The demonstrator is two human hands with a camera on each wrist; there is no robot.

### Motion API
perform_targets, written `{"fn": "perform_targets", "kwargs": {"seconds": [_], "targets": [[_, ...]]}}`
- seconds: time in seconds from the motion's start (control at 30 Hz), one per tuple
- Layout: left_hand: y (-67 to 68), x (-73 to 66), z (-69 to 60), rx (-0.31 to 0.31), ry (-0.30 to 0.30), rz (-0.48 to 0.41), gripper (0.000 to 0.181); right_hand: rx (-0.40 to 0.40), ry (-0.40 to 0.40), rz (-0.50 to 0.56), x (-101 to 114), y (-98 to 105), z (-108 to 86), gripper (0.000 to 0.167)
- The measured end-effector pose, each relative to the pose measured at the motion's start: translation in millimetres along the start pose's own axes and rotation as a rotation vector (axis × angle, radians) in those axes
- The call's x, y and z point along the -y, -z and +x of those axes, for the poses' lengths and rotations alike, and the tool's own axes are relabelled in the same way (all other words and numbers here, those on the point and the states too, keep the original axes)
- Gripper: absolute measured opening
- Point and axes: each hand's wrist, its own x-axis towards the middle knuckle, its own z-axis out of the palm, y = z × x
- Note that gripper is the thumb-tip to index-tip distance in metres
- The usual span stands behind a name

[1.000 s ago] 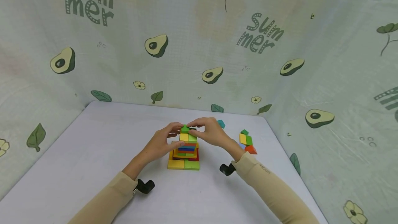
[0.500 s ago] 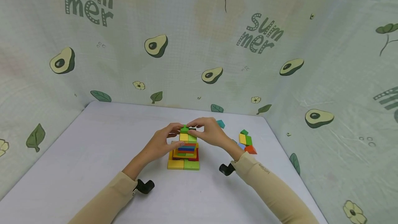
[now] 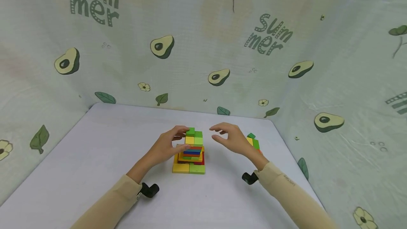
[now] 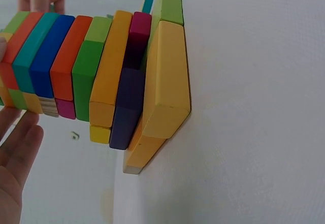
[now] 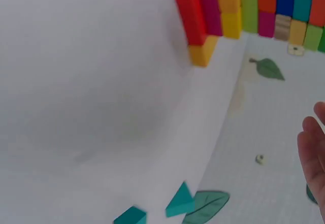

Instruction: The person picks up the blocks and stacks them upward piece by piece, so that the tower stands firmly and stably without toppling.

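A tower of colourful wooden blocks (image 3: pixel 192 153) stands upright on the white table, on a wider yellow and green base. One small green block (image 3: pixel 190 132) sits at its top left, rising above a lighter green one. My left hand (image 3: pixel 165 147) is at the tower's left side; its thumb touches the front near the orange layer. In the left wrist view, the fingers (image 4: pixel 20 148) look fairly straight, their tips by the tower's side. To the right of the tower, apart from it, my right hand (image 3: pixel 232 139) hovers with loosely bent fingers and nothing between them.
Loose blocks lie right of the tower, among them a green one (image 3: pixel 251 135) and a yellow one (image 3: pixel 249 140), partly behind the right wrist. Two teal blocks show low in the right wrist view, one triangular (image 5: pixel 181 201). A printed cloth (image 3: pixel 187 45) hangs behind the table.
My right hand has let go at the top of the tower and moved off to the right, its fingers spreading. The green block stays on top. The left hand keeps its place.
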Motion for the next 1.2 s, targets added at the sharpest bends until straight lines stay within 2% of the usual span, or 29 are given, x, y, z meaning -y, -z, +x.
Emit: {"fn": "perform_targets", "kwargs": {"seconds": [0.2, 0.33, 0.5, 0.67, 1.0, 1.2], "targets": [[1.0, -0.3, -0.2, -0.005, 0.017, -0.004, 0.064, 0.011, -0.104, -0.065, -39.4, 17.2, -40.6, 0.032], [1.8, 2.6, -1.2, -0.008, 0.025, 0.002, 0.064, 0.02, -0.196, -0.11, -62.8, 21.5, -60.2, 0.033], [2.3, 4.2, -2.6, -0.012, 0.023, 0.0, 0.063, 0.039, -0.294, -0.153, -84.6, 18.6, -69.5, 0.035], [0.9, 2.0, -2.1, -0.011, 0.011, -0.009, 0.063, 0.084, -0.379, -0.208, -96.1, 9.6, -71.3, 0.031], [-0.4, 0.9, 0.0, 0.003, 0.018, -0.021, 0.063, 0.065, -0.368, -0.263, -103.2, 3.3, -71.4, 0.025], [-0.4, 0.7, 0.9, 0.008, 0.012, -0.017, 0.064, 0.028, -0.332, -0.219, -99.0, 4.6, -68.4, 0.028]]}}
